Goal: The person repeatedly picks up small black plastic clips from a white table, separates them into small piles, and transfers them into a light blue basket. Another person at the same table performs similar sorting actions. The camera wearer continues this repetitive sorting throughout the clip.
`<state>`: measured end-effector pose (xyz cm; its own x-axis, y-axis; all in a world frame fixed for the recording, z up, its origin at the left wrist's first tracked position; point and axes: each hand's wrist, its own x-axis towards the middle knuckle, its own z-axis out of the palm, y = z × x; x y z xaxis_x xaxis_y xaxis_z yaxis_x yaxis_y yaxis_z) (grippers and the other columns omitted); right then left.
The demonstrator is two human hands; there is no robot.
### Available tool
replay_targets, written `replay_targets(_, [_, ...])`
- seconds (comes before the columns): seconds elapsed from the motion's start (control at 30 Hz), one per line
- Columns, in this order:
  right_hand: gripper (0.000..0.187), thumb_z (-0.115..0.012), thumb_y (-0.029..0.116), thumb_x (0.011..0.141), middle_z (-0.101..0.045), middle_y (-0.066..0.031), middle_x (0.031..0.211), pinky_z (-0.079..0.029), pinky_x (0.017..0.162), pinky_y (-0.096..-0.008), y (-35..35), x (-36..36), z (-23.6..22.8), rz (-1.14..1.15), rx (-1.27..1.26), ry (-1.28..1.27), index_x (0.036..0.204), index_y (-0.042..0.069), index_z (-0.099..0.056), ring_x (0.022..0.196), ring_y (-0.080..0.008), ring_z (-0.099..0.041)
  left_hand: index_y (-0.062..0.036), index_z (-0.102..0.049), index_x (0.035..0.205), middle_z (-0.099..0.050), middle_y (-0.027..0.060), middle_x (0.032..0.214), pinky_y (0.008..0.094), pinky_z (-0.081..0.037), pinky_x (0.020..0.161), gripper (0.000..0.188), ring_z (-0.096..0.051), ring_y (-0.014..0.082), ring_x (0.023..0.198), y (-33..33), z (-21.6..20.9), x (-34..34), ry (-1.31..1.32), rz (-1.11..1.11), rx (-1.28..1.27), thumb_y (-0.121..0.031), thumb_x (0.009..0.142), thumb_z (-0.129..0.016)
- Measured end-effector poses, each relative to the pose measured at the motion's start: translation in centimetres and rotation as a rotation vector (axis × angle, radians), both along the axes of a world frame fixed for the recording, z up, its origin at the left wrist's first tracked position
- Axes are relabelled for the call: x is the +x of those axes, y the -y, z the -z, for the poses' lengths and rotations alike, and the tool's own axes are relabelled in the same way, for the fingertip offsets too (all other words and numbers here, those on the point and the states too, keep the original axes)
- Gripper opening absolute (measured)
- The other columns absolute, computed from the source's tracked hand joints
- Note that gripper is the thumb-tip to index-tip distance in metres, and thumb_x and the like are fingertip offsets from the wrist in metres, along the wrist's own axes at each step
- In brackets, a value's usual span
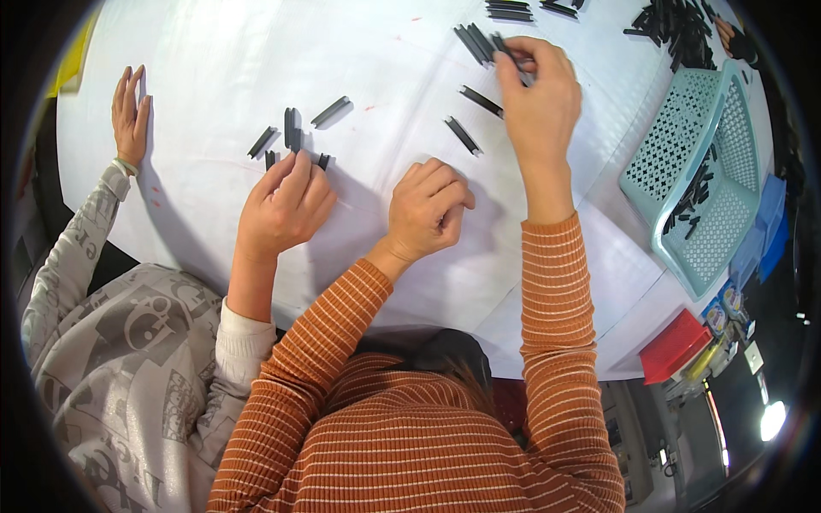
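Near the far middle of the white table, my right hand (543,98) pinches a short black grooved strip (510,60) between thumb and fingers. Just left of it, a small row of like black strips (473,43) lies side by side. A single strip (481,101) is under the edge of that hand, partly covered, and another strip (463,135) lies nearer to me. My left hand (428,209) rests on the table with its fingers curled in, and nothing shows in them. The inside of that palm is hidden.
To my left, a co-worker's hand (286,205) is among several black strips (332,111); their other hand (130,120) lies flat. A heap of black strips (676,30) is at far right, beside a pale blue perforated basket (671,128). A red box (673,346) stands by the right edge.
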<state>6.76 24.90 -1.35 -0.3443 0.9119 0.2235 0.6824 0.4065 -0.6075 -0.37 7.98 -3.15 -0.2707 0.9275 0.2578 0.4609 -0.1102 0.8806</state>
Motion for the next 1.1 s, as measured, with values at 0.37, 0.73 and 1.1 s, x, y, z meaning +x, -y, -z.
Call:
replay_targets(0.37, [0.017, -0.077, 0.022, 0.075, -0.058, 0.0026, 0.088, -0.039, 0.072, -0.0376, 1.2, -0.6, 0.2, -0.075, 0.253, 0.125, 0.09, 0.016, -0.07, 0.086, -0.0201, -0.055, -0.0101, -0.058, 0.065, -0.057, 0.0025, 0.072, 0.0329, -0.037, 0.059, 0.02, -0.052, 0.0213, 0.067, 0.0, -0.1, -0.1, -0.001, 0.007, -0.006, 0.008, 0.057, -0.053])
replay_targets(0.73, [0.016, -0.076, 0.022, 0.077, -0.061, 0.0029, 0.089, -0.039, 0.074, -0.0361, 3.2, 0.3, -0.4, -0.027, 0.092, 0.072, 0.089, 0.016, -0.07, 0.085, -0.0199, -0.056, -0.0096, -0.058, 0.066, -0.057, 0.0026, 0.072, 0.0331, -0.037, 0.059, 0.02, -0.054, 0.0219, 0.067, 0.1, 0.2, 0.2, 0.008, 0.0, 0.016, 0.008, 0.057, -0.054])
replay_targets(1.1, [0.012, -0.076, 0.021, 0.077, -0.064, 0.0051, 0.082, -0.034, 0.076, -0.035, -0.2, -0.7, 1.1, -0.087, 0.313, 0.198, 0.087, 0.016, -0.07, 0.083, -0.0168, -0.056, -0.0103, -0.057, 0.066, -0.057, 0.0019, 0.071, 0.0324, -0.036, 0.059, 0.021, -0.053, 0.0205, 0.066, -0.1, 0.1, 0.3, 0.003, 0.01, 0.018, 0.008, 0.056, -0.054])
